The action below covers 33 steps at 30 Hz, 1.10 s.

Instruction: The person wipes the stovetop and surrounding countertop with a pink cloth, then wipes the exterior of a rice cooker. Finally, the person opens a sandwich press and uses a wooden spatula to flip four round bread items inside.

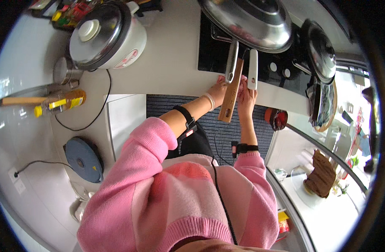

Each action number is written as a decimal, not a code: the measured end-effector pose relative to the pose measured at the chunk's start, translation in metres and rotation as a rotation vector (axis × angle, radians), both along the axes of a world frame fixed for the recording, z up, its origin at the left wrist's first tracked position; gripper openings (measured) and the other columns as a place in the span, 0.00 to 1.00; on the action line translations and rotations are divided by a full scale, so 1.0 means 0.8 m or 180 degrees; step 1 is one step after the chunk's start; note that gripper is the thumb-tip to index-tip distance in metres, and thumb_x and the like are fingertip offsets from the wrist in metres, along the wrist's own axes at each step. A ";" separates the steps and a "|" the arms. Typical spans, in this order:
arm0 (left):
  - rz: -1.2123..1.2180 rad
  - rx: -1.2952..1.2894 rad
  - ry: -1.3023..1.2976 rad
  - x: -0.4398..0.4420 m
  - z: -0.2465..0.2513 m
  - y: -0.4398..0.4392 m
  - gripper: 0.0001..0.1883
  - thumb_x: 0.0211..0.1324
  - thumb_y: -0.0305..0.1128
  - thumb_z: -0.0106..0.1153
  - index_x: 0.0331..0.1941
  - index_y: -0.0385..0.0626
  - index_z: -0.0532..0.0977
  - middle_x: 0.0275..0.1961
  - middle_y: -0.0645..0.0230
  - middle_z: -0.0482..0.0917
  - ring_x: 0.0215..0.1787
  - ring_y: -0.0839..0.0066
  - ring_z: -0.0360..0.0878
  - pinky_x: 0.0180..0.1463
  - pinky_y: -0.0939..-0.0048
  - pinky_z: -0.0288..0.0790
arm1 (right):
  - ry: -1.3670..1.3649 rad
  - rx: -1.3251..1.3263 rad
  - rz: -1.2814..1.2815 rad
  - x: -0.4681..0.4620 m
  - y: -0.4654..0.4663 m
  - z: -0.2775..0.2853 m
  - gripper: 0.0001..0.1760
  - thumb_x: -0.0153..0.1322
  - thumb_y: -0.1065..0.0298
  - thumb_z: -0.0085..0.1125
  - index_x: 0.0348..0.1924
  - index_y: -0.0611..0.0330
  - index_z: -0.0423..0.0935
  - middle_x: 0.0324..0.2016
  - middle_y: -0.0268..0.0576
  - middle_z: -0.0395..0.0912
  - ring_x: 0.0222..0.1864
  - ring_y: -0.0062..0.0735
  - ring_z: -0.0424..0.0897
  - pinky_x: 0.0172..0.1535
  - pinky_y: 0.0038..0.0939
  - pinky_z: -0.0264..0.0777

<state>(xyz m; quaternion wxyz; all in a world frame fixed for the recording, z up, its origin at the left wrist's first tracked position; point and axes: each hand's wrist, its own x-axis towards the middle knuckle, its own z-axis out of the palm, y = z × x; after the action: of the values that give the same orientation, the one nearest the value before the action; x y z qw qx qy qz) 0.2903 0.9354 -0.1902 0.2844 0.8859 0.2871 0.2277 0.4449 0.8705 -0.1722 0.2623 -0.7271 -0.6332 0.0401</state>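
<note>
Both of my hands are at the counter's front edge, partly hidden under the pan handles. A pink cloth shows at my right hand, whose fingers are bent on it. My left hand touches more pink cloth, left of the wooden handle. A metal handle and a white handle stick out above the hands. They reach out from near a large lidded pan on the black cooktop.
A rice cooker, an oil bottle and a blue round appliance stand on the left counter. At the right are a second lidded pan, a red container and a brown cloth. A black cord hangs down my front.
</note>
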 end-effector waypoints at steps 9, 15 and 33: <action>0.0448 0.0038 0.0387 -0.161 0.024 0.005 0.28 0.61 0.24 0.45 0.67 0.45 0.61 0.73 0.66 0.58 0.75 0.69 0.54 0.75 0.64 0.54 | 0.0145 -0.0182 0.1060 -0.153 0.033 0.029 0.28 0.72 0.69 0.51 0.65 0.67 0.60 0.63 0.55 0.62 0.68 0.55 0.58 0.69 0.48 0.52; 0.1124 -0.0055 0.0807 -0.291 0.034 -0.001 0.27 0.58 0.20 0.44 0.64 0.40 0.64 0.71 0.62 0.60 0.73 0.64 0.57 0.75 0.65 0.54 | 0.0490 -0.0653 0.1516 -0.283 0.057 0.016 0.35 0.65 0.81 0.51 0.66 0.70 0.56 0.65 0.58 0.53 0.70 0.56 0.50 0.71 0.48 0.50; 0.2003 -0.1301 -0.1470 -0.242 0.073 0.001 0.16 0.55 0.21 0.53 0.49 0.43 0.73 0.48 0.57 0.79 0.51 0.62 0.76 0.55 0.64 0.69 | 0.5074 -0.0580 0.1482 -0.316 0.108 -0.039 0.33 0.76 0.48 0.32 0.61 0.68 0.67 0.61 0.50 0.68 0.52 0.41 0.74 0.51 0.39 0.73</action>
<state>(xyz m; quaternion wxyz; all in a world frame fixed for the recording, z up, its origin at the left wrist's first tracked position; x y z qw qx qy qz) 0.0969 0.9360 -0.1315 0.4273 0.6067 0.5110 0.4338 0.1918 0.9571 -0.2035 0.5568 -0.3499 -0.3862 0.6468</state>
